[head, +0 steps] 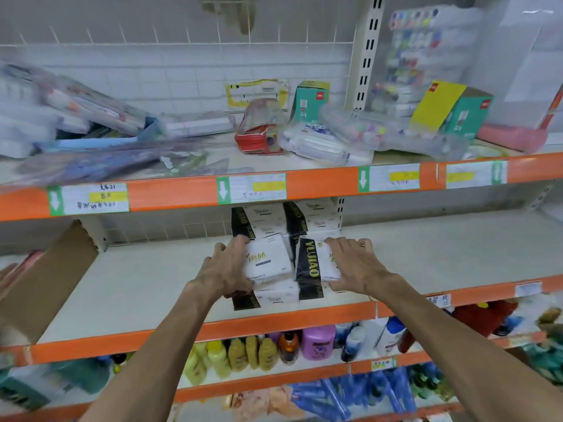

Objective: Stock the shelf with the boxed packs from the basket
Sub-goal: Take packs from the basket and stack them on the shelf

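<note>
Both hands, the left hand [227,271] and the right hand [355,264], press the sides of the top packs [292,263] mid-frame on the shelf [137,287]. Their black bands run front to back. Lower packs are partly hidden.

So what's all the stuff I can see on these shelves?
Packs: several, white with black bands, stacked on the middle shelf, more behind.
Cardboard box: one, brown, middle shelf, far left.
Teal boxes: two, top shelf, centre and right.
Red pouch: one, top shelf, centre.
Clear cases: several, top shelf, blurred.
Bottles: many, yellow, purple, white, lower shelf.
Price labels: several, white and green, on orange shelf edges.
Left hand: on the front packs' left side.
Right hand: on their right side.
</note>
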